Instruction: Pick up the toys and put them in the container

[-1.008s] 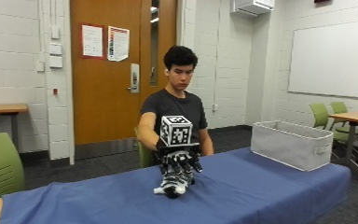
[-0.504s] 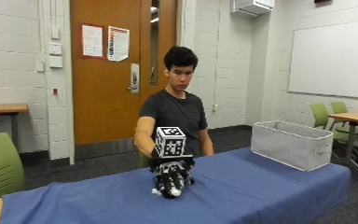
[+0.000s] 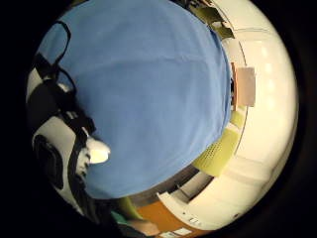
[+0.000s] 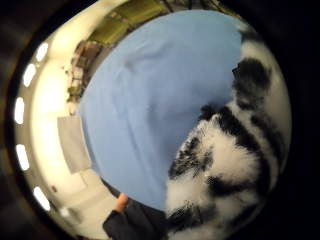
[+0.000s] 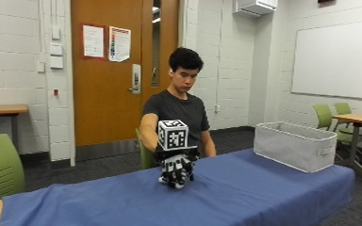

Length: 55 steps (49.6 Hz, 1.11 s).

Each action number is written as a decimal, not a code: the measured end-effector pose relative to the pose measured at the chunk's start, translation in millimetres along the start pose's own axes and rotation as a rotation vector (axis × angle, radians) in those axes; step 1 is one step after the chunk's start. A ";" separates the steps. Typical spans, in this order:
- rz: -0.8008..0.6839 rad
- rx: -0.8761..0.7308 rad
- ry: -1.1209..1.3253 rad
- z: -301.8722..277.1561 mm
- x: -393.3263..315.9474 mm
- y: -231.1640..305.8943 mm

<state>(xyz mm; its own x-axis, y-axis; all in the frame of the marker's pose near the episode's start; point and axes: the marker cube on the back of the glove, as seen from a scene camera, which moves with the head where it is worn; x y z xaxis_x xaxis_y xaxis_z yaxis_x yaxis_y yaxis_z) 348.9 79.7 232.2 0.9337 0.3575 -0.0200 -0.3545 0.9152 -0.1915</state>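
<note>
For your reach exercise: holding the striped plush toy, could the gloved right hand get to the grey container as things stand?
Probably yes. The right hand grips the plush toy, and only bare blue tablecloth lies between it and the open-topped container.

Black-and-white striped toy (image 4: pixel 225 165), blue tablecloth (image 5: pixel 250 197), grey container (image 5: pixel 294 151).

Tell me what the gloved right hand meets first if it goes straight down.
The black-gloved right hand already grips the black-and-white plush toy; straight below lies only the blue tablecloth.
</note>
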 end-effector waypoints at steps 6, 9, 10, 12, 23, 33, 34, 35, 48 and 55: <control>-0.033 0.045 -0.023 -34.4 -23.1 6.4; -0.065 0.064 -0.022 -58.0 -37.1 8.3; -0.077 0.072 -0.021 -67.6 -43.3 9.1; -0.095 0.098 -0.017 -89.9 -59.1 11.3; -0.252 0.230 -0.022 -183.5 -149.9 20.4; -0.424 0.308 -0.019 -241.7 -268.3 38.0; -0.450 0.315 -0.021 -246.2 -285.2 42.1; -0.479 0.321 -0.021 -250.1 -302.3 46.7; -0.746 0.335 -0.029 -270.7 -501.0 87.2; -0.802 0.323 -0.020 -261.8 -578.8 108.2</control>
<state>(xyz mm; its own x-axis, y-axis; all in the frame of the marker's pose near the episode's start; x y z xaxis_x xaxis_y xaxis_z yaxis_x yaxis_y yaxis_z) -216.7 -76.9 -33.8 0.9078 -0.4188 0.0200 0.4116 0.8992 0.1480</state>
